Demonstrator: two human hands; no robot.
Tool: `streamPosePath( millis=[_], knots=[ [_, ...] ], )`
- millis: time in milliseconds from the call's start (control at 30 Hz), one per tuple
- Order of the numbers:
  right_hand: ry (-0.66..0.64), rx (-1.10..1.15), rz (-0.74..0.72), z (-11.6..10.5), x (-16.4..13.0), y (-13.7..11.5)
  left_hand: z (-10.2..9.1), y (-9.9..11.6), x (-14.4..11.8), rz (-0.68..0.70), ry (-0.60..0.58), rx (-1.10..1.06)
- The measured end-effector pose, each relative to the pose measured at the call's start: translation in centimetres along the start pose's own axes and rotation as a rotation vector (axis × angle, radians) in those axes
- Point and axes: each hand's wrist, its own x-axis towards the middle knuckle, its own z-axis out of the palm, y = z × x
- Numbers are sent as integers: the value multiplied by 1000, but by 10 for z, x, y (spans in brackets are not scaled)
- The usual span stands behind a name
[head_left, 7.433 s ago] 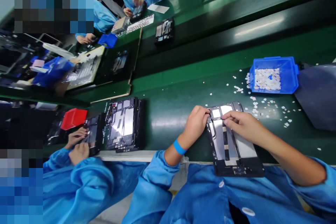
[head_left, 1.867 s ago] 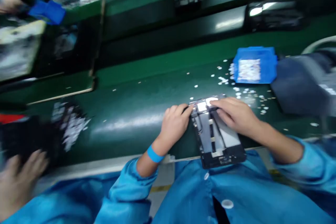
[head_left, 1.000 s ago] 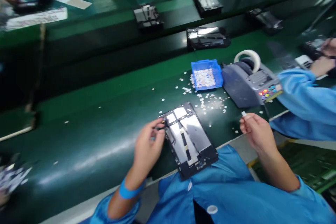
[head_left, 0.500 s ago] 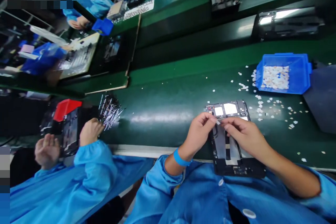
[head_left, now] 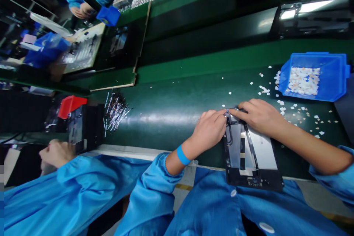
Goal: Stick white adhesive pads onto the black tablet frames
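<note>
An opened tablet (head_left: 264, 147), its inner parts and a black ribbon strip showing, lies in front of me, its lower end over the table edge. My left hand (head_left: 211, 127) is closed at its upper left corner, thumb and forefinger together; whatever is between the fingertips is too small to make out. Across the top end rests my right hand (head_left: 257, 114), fingers bent over the upper edge and thumb close to the left fingertips. The hands hide most of the tablet's top part.
A blue bin (head_left: 328, 81) of small white pieces stands at right, with loose white pieces (head_left: 280, 102) scattered beside it. Thin strips (head_left: 116, 112) are heaped at left. A co-worker's hand (head_left: 59, 153) is near a red bin (head_left: 71, 106). Another tablet (head_left: 315, 18) lies farther back.
Both hands have moved up to the tablet's top end and down onto it. The small white piece held between them earlier is out of sight. The co-worker's hands have drawn back left.
</note>
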Motion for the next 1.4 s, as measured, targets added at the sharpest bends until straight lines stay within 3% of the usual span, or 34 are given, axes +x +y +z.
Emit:
streamPosePath(
  millis=[167, 333, 467, 667, 967, 1100, 1400],
  knots=[
    [-43, -15, -34, -6, 4, 2, -5, -3, 2, 14, -20, -31],
    [-41, 6, -81, -5, 6, 11, -18, -11, 14, -74, 31, -425],
    [-37, 18, -98, 1, 5, 18, -12, -19, 30, -145, 32, -599],
    [-52, -2, -76, 0, 6, 16, 2, -27, 45, -196, -27, -529],
    [-11, 32, -82, 1, 5, 13, -26, -15, 12, -153, 40, -461],
    [-3, 9, -102, 2, 5, 14, -31, -7, 9, -124, 23, -381],
    [-1, 13, -76, 0, 4, 11, -14, 11, 1, -35, -98, -49]
  ],
)
